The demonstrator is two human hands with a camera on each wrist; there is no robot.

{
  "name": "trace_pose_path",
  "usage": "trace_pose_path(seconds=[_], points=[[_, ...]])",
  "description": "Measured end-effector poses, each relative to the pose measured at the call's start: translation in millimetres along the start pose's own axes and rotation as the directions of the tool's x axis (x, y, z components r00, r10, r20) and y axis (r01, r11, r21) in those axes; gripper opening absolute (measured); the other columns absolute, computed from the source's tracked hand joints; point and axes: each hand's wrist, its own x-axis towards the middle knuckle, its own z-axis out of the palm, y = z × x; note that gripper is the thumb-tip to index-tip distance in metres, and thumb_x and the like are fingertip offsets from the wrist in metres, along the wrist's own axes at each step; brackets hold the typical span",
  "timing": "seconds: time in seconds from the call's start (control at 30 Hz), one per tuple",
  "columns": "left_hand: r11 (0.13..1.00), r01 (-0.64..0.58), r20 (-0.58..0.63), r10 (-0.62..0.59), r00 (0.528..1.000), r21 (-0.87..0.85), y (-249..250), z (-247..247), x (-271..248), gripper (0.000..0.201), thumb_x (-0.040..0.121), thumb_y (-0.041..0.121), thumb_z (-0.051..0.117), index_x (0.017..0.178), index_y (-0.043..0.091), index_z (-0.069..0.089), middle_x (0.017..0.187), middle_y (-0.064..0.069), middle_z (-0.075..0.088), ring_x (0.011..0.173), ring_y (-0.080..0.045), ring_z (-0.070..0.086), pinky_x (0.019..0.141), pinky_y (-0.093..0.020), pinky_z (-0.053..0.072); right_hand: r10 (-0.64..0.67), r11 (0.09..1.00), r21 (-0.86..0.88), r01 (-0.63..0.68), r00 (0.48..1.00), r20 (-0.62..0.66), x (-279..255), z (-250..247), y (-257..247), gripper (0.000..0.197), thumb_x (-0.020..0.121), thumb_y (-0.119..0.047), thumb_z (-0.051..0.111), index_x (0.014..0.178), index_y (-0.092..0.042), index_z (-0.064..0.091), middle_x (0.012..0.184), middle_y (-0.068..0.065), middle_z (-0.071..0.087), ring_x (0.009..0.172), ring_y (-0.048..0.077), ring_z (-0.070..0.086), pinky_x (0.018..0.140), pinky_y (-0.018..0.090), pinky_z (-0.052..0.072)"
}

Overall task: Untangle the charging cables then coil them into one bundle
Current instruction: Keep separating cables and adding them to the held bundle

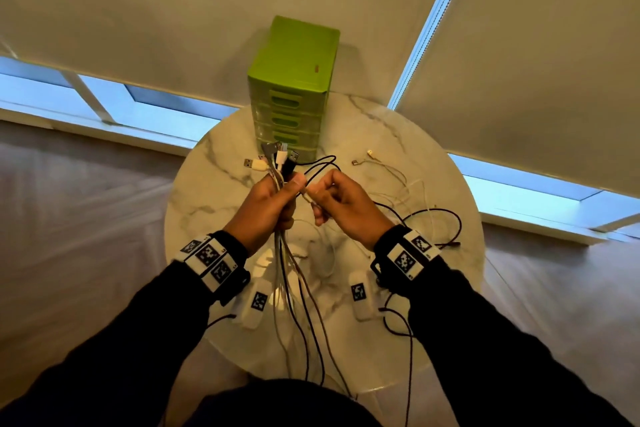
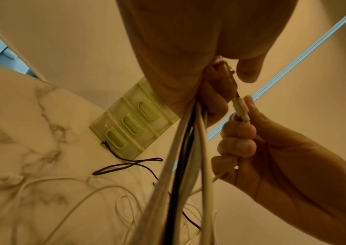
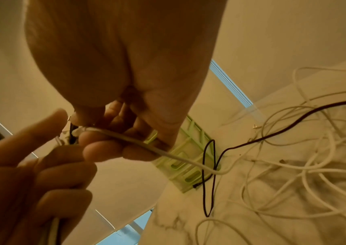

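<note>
Now: left hand (image 1: 268, 199) grips a bunch of cables (image 1: 277, 163), plugs up | right hand (image 1: 346, 199) pinches a white cable end (image 2: 240, 109) beside it | loose cables (image 1: 415, 198) lie on desk (image 1: 214, 191) | green drawer box (image 1: 294, 80) behind, black cable loop (image 3: 208, 179) touching its base

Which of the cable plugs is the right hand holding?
The small white plug, pinched by the right hand beside the left hand; the other plugs stick out above the left fist.

Round marble table (image 1: 221, 163), green drawer unit (image 1: 294, 69), drawn blinds (image 1: 173, 10), daylit windows (image 1: 162, 107)
</note>
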Motion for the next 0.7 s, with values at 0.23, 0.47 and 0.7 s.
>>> trace_pose_path(seconds=[0.23, 0.47, 0.7], points=[[0.999, -0.018, 0.033, 0.017, 0.999, 0.051, 3, -6, -14, 0.015, 0.106, 0.019, 0.046, 0.093, 0.016, 0.042, 0.061, 0.007, 0.028, 0.051, -0.010, 0.023, 0.048, -0.024, 0.024, -0.023, 0.999, 0.023, 0.023, 1.000, -0.010, -19, 17, -7, 0.018, 0.104, -0.023, 0.051, 0.100, -0.006, 0.051, 0.075, 0.005, 0.065, 0.071, 0.023, 0.064, 0.074, 0.040, 0.052], [0.996, -0.067, -0.123, 0.059, 0.991, -0.059, -4, -14, -10, 0.019, 0.108, 0.022, 0.044, 0.089, 0.023, 0.039, 0.064, 0.009, 0.031, 0.053, -0.006, 0.025, 0.048, -0.021, 0.024, -0.138, 0.845, -0.522, 0.115, 0.990, -0.006, -31, 15, 24, 0.028, 0.108, -0.035, 0.033, 0.095, -0.020, 0.054, 0.078, -0.005, 0.062, 0.076, 0.016, 0.059, 0.078, 0.048, 0.050], [0.992, -0.001, -0.210, -0.026, 0.977, -0.129, -19, 15, -7, 0.040, 0.088, 0.059, 0.058, 0.120, 0.039, 0.043, 0.071, 0.016, 0.039, 0.061, -0.007, 0.028, 0.061, -0.028, 0.025, -0.310, 0.842, -0.509, 0.178, 0.932, -0.188, -20, 20, -4, 0.026, 0.107, -0.033, 0.040, 0.098, -0.016, 0.058, 0.077, -0.004, 0.056, 0.072, 0.018, 0.055, 0.068, 0.038, 0.047]])
